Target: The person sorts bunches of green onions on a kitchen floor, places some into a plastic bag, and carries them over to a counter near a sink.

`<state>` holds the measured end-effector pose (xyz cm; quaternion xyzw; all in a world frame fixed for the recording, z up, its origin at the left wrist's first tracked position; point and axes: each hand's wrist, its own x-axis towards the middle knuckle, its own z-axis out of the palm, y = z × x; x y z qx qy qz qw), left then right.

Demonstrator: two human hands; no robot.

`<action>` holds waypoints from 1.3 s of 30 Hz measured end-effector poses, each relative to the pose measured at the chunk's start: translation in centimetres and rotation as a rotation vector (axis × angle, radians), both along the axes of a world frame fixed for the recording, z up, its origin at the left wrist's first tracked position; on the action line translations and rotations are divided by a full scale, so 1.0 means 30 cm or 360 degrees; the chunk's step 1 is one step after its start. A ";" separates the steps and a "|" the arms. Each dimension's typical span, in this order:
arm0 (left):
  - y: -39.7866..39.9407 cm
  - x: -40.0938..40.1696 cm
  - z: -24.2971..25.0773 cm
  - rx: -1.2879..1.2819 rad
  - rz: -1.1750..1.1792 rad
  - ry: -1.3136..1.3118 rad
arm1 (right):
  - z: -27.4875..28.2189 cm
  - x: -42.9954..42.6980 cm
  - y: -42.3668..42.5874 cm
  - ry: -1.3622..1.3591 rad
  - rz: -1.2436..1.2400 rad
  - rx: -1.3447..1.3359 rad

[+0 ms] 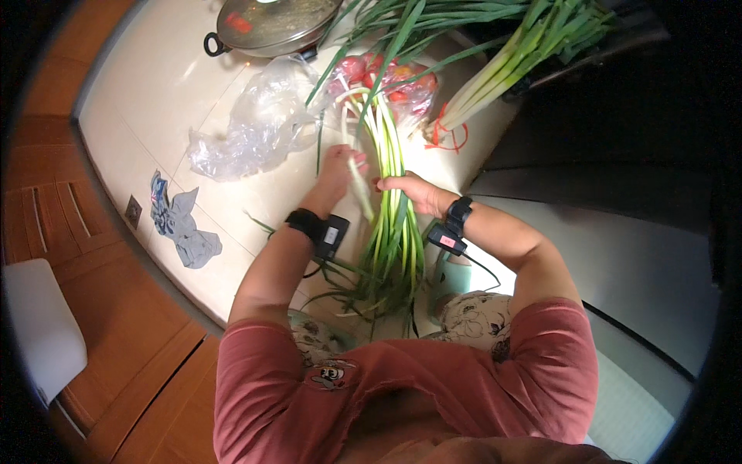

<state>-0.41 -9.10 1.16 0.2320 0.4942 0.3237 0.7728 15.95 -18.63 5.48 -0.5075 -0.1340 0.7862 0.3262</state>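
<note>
A bunch of long green onions (pixel 389 151) runs down the middle, white ends up by a bag and green leaves towards my knees. My right hand (pixel 418 194) is closed around its stalks from the right, thumb across the front. Just left of the bunch is my left hand (pixel 342 168), its fingers curled by a pale onion stalk (pixel 360 188); whether it grips that stalk is not clear. Another bunch of green onions (pixel 481 95), tied with red string (pixel 443 130), lies at upper right. More long green leaves (pixel 446 17) spread across the top.
Behind the onion ends lies a clear plastic bag of red produce (pixel 406 87). A crumpled clear bag (pixel 255 127) is left of it, below a lidded pan (pixel 275 26). A grey crumpled bag (pixel 188 226) lies on the tiles near a floor drain (pixel 133 211). Dark cabinetry (pixel 579 174) stands right.
</note>
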 end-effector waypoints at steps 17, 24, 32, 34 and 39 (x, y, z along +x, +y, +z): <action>0.294 -0.250 -0.417 0.1773 -0.0912 0.1937 | 0.015 0.020 0.017 -0.0039 -0.0163 -0.0059; 0.479 -0.384 -0.151 0.0856 -0.0361 0.1050 | -0.017 0.045 0.013 -0.0109 -0.0093 -0.0023; 0.302 -0.356 0.108 0.0133 -0.1755 0.0408 | 0.018 -0.065 0.099 0.0044 0.0139 0.0033; 0.234 -0.347 0.091 0.0123 -0.1942 0.0184 | 0.008 -0.110 0.126 0.0075 0.0133 0.0056; 0.062 -0.172 0.168 0.0432 -0.1222 -0.0242 | -0.030 -0.253 0.150 -0.0376 -0.0024 0.0670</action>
